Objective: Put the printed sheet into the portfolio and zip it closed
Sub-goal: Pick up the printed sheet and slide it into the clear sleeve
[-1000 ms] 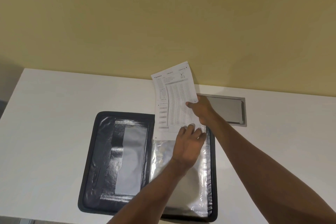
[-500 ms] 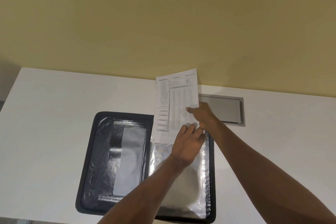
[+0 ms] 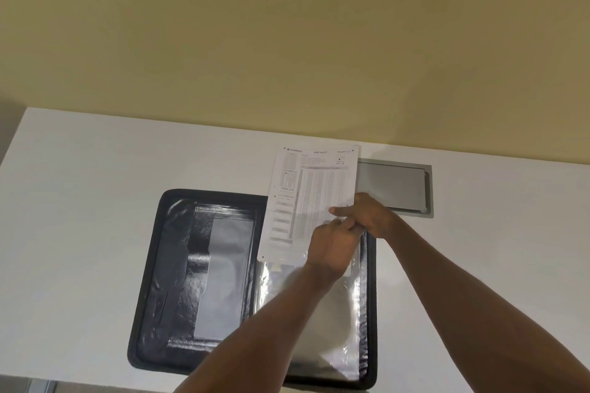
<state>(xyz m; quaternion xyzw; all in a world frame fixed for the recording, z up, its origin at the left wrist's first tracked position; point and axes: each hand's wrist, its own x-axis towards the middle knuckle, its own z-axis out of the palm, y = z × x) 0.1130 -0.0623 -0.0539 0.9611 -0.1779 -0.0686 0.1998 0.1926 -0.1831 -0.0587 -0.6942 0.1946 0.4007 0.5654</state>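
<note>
The black portfolio [image 3: 150,281] lies open flat on the white table, with dark pockets on its left half and a shiny clear sleeve [image 3: 338,322] on its right half. The printed sheet [image 3: 311,195] sticks out over the top edge of the right half, its lower edge at the sleeve's mouth. My right hand [image 3: 372,215] pinches the sheet's right edge. My left hand [image 3: 332,249] rests on the sheet's lower part at the sleeve's top and touches my right hand; whether its fingers grip the sleeve is hidden.
The white table [image 3: 95,201] stands against a yellow wall [image 3: 287,41]. A grey recessed hatch [image 3: 396,185] sits in the tabletop just behind the portfolio's right corner, partly covered by the sheet. The table's left edge and near edge are in view.
The sheet has come down lower and flatter toward the sleeve. My two hands have drawn together at its lower right part.
</note>
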